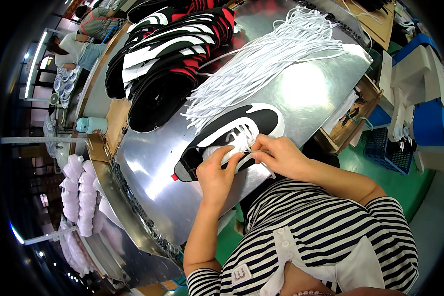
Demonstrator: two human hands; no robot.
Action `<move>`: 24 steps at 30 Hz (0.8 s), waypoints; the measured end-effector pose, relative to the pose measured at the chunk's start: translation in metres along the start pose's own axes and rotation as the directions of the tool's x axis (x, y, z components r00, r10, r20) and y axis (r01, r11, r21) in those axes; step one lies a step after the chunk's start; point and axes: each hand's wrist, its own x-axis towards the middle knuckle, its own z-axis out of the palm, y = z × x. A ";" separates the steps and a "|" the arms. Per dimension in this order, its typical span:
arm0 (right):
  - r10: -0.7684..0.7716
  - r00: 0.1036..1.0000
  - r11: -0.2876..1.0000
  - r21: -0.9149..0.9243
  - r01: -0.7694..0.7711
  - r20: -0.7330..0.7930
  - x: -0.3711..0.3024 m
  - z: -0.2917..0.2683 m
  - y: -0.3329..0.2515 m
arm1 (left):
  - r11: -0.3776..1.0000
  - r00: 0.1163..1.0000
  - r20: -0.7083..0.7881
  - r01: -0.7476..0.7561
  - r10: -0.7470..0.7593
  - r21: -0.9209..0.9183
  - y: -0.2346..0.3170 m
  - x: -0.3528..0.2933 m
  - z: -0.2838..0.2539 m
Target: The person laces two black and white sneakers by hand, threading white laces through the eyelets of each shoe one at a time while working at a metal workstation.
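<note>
A black and white shoe upper (221, 129) with a red tab at its heel lies on the shiny metal tabletop (150, 153) in front of me. White lace crosses its front eyelets. My left hand (216, 170) is over the opening side, thumb and forefinger pinched on the shoelace (245, 149). From the right, my right hand (277, 155) pinches the same lace close to the left fingertips. Where exactly the lace runs between the fingers is partly hidden. Beyond the shoe a large bundle of loose white shoelaces (261, 64) is spread out.
Stacked black, white and red uppers (175, 54) fill the far left of the table. A wooden drawer (352, 116) juts out at the right, near a dark blue basket (387, 150). A light blue container (92, 125) stands left. Two people work in the far left background.
</note>
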 end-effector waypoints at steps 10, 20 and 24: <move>0.019 1.000 0.997 -0.071 -0.019 -0.003 0.023 0.019 0.005 | 0.974 0.974 0.034 -0.225 0.225 0.007 -0.002 -0.006 0.009; -0.333 0.913 0.890 -0.241 0.387 0.236 0.035 -0.021 -0.041 | 0.864 0.876 -0.018 -0.473 0.483 0.170 -0.007 -0.019 0.005; -0.145 0.885 0.814 -0.455 0.361 0.443 0.051 -0.009 -0.042 | 0.833 0.841 -0.042 -0.526 0.539 0.171 -0.011 -0.029 -0.002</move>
